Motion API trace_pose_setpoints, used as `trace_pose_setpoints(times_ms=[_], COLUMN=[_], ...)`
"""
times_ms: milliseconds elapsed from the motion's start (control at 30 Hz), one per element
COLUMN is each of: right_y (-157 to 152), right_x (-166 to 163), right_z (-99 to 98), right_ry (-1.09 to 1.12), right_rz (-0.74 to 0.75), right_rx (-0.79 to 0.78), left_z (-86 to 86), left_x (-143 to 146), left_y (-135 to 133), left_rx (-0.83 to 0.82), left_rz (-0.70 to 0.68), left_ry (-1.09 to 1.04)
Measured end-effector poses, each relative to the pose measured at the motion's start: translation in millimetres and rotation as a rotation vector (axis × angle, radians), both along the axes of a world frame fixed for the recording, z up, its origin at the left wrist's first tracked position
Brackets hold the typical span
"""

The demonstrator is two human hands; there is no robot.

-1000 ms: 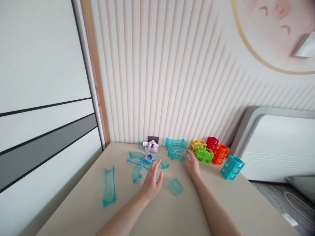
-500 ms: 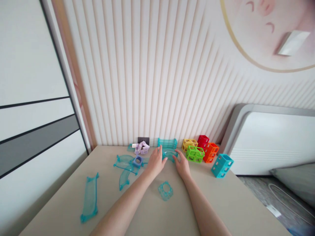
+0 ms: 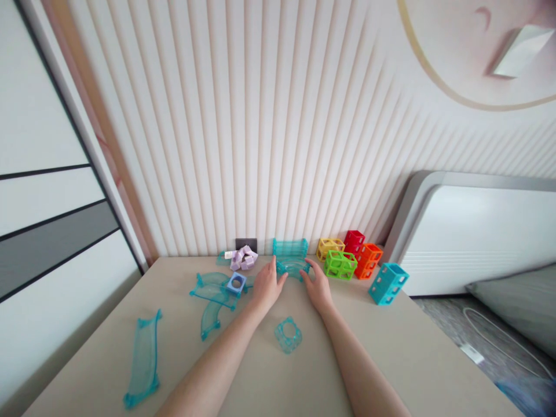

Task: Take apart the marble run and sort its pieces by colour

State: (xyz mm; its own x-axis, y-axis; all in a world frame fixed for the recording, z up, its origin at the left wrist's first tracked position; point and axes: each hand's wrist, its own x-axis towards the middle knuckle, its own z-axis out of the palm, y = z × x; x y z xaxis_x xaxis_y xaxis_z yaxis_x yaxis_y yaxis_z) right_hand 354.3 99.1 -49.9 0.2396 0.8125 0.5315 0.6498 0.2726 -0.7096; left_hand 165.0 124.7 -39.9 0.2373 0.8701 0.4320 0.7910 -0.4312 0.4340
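My left hand (image 3: 266,285) has its fingers against the left end of a clear teal curved track piece (image 3: 292,267). The opposite end of this piece is between the thumb and fingers of my right hand (image 3: 317,286). Just behind it, against the wall, lie stacked teal track pieces (image 3: 290,248). A teal square piece with a round hole (image 3: 288,335) rests on the table between my forearms. Left of my left hand are a blue square ring block (image 3: 237,282) and a wide teal branching track piece (image 3: 212,288).
A long straight teal track (image 3: 144,359) lies at the table's left. Lilac blocks (image 3: 244,258) sit near a dark wall plate (image 3: 246,245). Yellow (image 3: 330,249), green (image 3: 341,264), red (image 3: 354,241), orange (image 3: 369,260) and turquoise (image 3: 388,284) frame blocks stand at the right.
The whole view has shifted a little, so the things appear further left. Both hands stay at the curved track piece, which has moved slightly left relative to the stack behind.
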Motion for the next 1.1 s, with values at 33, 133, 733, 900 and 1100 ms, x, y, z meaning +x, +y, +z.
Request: trace_pose_setpoints(times_ms=[33, 133, 733, 900, 1100], right_y=[0, 0, 5, 4, 4], right_x=[0, 1, 6, 3, 4], right_z=[-0.1, -1.2, -12.7, -10.4, -13.3], right_ry=[0.000, 0.001, 0.051, 0.054, 0.038], right_rz=[-0.001, -0.005, -0.031, -0.033, -0.067], right_rx=[0.000, -0.003, -0.010, -0.009, -0.043], left_z=[0.8, 2.3, 5.1, 7.9, 9.8], left_x=[1, 3, 4, 4, 3], left_y=[-1, -1, 1, 1, -1], left_rx=[-0.006, -0.015, -0.077, -0.091, -0.107], left_rz=[0.003, 0.016, 0.053, 0.055, 0.067], left_ry=[0.001, -0.003, -0.009, 0.001, 0.013])
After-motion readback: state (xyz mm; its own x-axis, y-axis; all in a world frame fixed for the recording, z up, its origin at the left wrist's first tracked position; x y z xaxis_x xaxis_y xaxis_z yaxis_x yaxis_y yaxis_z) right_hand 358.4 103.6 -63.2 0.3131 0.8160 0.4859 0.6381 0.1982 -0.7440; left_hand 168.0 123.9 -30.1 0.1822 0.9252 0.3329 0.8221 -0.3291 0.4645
